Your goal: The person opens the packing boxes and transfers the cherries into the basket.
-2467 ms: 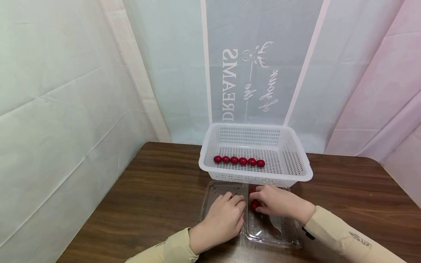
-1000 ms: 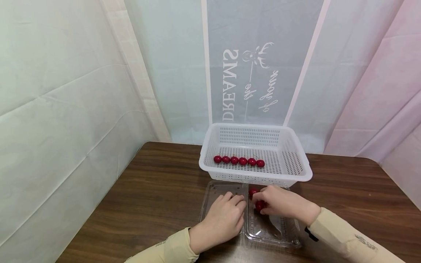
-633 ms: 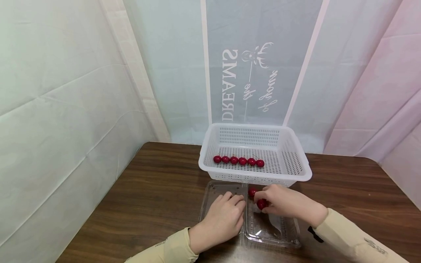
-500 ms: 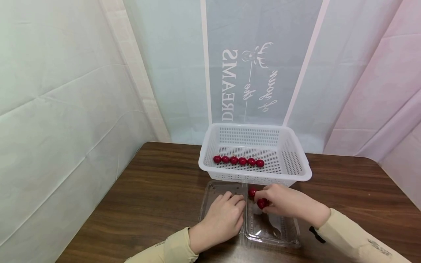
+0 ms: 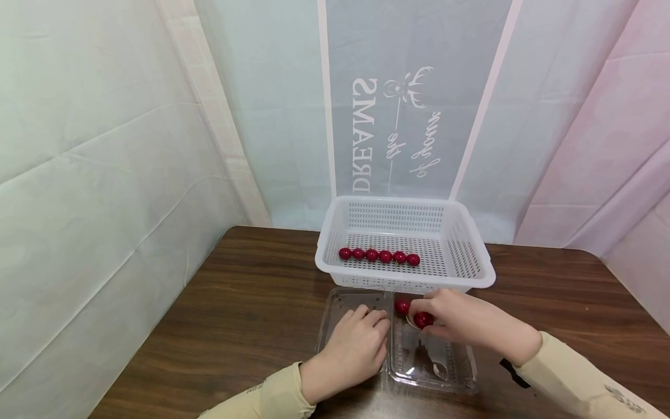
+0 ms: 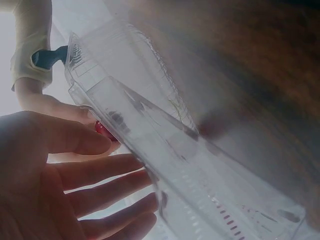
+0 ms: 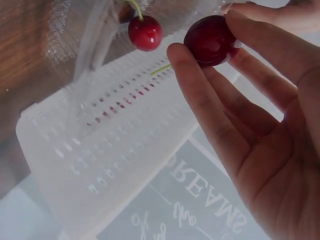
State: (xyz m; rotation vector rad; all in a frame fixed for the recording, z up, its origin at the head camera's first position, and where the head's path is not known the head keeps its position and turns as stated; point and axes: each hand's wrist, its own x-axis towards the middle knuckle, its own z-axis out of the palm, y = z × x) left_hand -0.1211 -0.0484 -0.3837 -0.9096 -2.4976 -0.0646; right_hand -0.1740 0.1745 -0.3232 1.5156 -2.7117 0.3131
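cherry (image 5: 423, 319) | pinched: right hand (image 5: 460, 323) | white basket (image 5: 484, 273) just beyond

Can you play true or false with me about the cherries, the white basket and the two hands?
1. Six cherries lie in a row in the white basket. True.
2. The right hand holds a banana. False: its fingers pinch a red cherry.
3. The left hand rests on the open lid of the clear plastic box. True.
4. The basket stands on the floor. False: it stands on the brown wooden table.
5. The clear box is full of cherries. False: only one loose cherry shows in it, next to the one that is held.
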